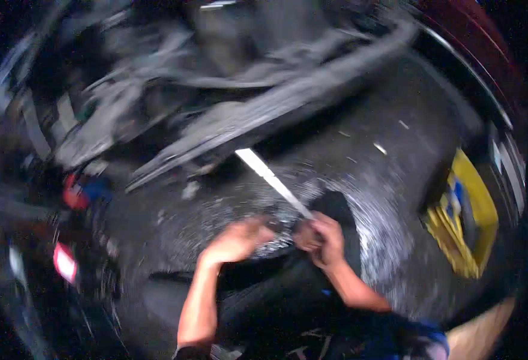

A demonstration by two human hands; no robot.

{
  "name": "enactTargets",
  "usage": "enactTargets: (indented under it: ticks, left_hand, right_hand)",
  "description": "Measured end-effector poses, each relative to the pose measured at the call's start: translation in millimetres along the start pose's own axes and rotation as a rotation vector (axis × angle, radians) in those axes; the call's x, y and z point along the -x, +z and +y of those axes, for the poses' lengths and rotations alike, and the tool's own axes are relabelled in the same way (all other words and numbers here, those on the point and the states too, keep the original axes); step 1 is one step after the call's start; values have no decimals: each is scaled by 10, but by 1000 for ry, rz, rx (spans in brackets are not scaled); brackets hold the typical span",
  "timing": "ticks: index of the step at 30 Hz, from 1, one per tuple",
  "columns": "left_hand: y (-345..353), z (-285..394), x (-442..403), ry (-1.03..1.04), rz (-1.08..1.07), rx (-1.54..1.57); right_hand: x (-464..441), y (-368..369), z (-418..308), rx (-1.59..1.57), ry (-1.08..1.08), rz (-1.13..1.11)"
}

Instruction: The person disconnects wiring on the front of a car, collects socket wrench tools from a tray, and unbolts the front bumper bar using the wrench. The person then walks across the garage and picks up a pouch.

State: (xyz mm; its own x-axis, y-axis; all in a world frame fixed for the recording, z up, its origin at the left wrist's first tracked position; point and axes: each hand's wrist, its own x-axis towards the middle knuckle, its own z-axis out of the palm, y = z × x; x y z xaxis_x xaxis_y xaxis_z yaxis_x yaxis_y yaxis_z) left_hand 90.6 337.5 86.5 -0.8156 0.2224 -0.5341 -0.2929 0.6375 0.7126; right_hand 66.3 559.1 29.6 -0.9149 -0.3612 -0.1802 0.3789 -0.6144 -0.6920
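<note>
My right hand (pixel 328 239) is closed around the near end of a long, thin, bright white strip (pixel 270 177). The strip slants up and to the left, with its far end close to a large grey curved panel (pixel 288 99). Its exact kind cannot be made out. Just left of my right hand is my left hand (pixel 237 241), its fingers smeared by motion and partly in shadow. Whether it holds anything is unclear. Both hands are in front of my body, above a dark, shiny floor.
A yellow bin-like container (pixel 483 210) with items inside stands on the right. Dark red bodywork (pixel 480 30) curves along the upper right. At left lie a red and blue object (pixel 76 192) and a glowing red patch (pixel 66 263). Small light scraps (pixel 380 148) dot the floor (pixel 390 186).
</note>
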Motion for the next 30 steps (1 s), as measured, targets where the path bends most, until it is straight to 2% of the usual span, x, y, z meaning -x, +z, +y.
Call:
enactTargets:
  ticks: [2, 3, 4, 6, 7, 10, 11, 14, 15, 18, 20, 22, 24, 25, 26, 28, 30]
  left_hand:
    - [249, -127, 47, 256, -118, -162]
    - [383, -137, 100, 290, -91, -189]
    - [593, -284, 129, 363, 132, -209]
    - [491, -98, 246, 177, 151, -115]
    - [512, -151, 339, 365, 496, -176]
    - [280, -211, 847, 303, 774, -401]
    - [229, -233, 930, 409, 906, -501]
    - [42, -290, 1319, 402, 926, -782]
    - [-14, -319, 1459, 356, 956, -858]
    - [-171, -484, 1779, 232, 1051, -931]
    - [-203, -592, 1925, 139, 1149, -825]
    - [-203, -722, 1927, 70, 1281, -704]
    - [-182, -904, 1765, 5, 1435, -572]
    - [-150, -1027, 1645, 4, 1499, -425]
    - [-161, -912, 1612, -51, 1551, -438]
    - [-172, -820, 1676, -196, 1456, -468]
    - [-149, -835, 1701, -247, 1434, -503]
  right_hand:
    - [-31, 114, -109, -45, -56, -186]
    - [-41, 207, -149, -101, -68, -252]
    - [-59, 310, -175, -101, -106, -318]
    - [-147, 558, -345, -36, -74, -404]
    - [-187, 672, -383, -18, -72, -457]
    - [-206, 979, -440, -59, -5, -520]
    - [-244, 1007, -424, -89, 51, -645]
    - [-283, 1232, -571, -144, 554, -722]
    - [-295, 1357, -554, -20, 527, -698]
    - [-502, 1783, -483, 468, 202, -732]
    - [-668, 2245, -493, 608, -26, -778]
    - [-1054, 2755, -410, 937, -413, -807]
    - [-1424, 3316, -238, 1216, -968, -756]
    - [-1558, 3590, -167, 1320, -967, -752]
    - [-1660, 3805, -125, 1421, -967, -742]
    - [-1751, 4016, -90, 1545, -941, -728]
    - [-1805, 4079, -7, 1637, -931, -724]
